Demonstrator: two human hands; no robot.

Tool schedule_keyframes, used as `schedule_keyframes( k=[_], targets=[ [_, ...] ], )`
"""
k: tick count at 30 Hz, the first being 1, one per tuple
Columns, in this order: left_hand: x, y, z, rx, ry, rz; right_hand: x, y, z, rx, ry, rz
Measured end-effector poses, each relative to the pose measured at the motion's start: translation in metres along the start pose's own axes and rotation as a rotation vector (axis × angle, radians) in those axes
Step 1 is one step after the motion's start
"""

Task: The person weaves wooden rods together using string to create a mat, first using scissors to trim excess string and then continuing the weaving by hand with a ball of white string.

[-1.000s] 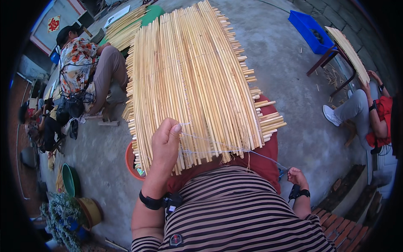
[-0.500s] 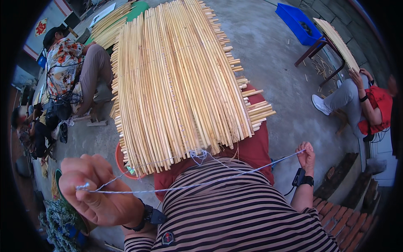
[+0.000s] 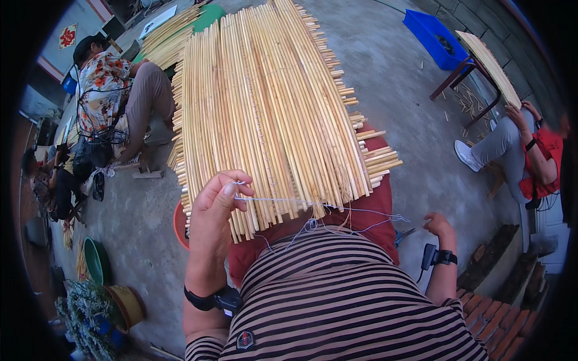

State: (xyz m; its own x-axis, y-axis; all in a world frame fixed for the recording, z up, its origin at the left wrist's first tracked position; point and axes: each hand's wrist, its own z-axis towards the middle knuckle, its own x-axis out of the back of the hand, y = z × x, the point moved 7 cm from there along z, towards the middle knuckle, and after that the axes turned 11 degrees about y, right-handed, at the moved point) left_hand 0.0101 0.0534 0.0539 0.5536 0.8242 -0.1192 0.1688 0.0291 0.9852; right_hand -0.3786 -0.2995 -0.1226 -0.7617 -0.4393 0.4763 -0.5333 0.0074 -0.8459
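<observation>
A large mat of straw-coloured stalks [image 3: 265,108], stitched across with thin thread, lies sloping over my red-trousered lap. Above its near left part, my left hand [image 3: 212,207] pinches a pale blue-white string [image 3: 274,199] between thumb and fingertips. The string runs right over the mat's near edge, and its loose coils hang against my striped shirt. My right hand [image 3: 442,227] is off to the right, apart from the mat, fingers loosely bent and spread, with no string visible in it. Just left of it, something with blue handles [image 3: 403,236] is partly hidden beside my leg.
Two people [image 3: 105,96] sit at the left among bundles of stalks [image 3: 171,45]; another [image 3: 539,156] sits at the right holding a smaller mat [image 3: 490,69] on a stand. A blue crate [image 3: 436,39], red basin [image 3: 181,225], green tub [image 3: 96,260] and potted plant [image 3: 90,319] stand around.
My left hand has moved right and up, over the mat, still pinching the string. The string has left my right hand and gone slack; that hand has opened and lowered slightly.
</observation>
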Motion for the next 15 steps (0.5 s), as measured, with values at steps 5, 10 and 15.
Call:
schedule_keyframes(
  k=[5,10,15],
  targets=[
    [-0.022,0.000,-0.001,-0.002,-0.073,0.000,-0.101,-0.209,-0.065,0.460,-0.176,0.120],
    [-0.028,0.006,0.001,-0.139,-0.063,0.009,-0.194,-0.309,-0.120,0.282,-0.773,0.203],
    [-0.021,-0.006,0.006,-0.104,-0.017,-0.090,-0.245,-0.326,-0.138,0.190,-1.000,0.217]
  ],
)
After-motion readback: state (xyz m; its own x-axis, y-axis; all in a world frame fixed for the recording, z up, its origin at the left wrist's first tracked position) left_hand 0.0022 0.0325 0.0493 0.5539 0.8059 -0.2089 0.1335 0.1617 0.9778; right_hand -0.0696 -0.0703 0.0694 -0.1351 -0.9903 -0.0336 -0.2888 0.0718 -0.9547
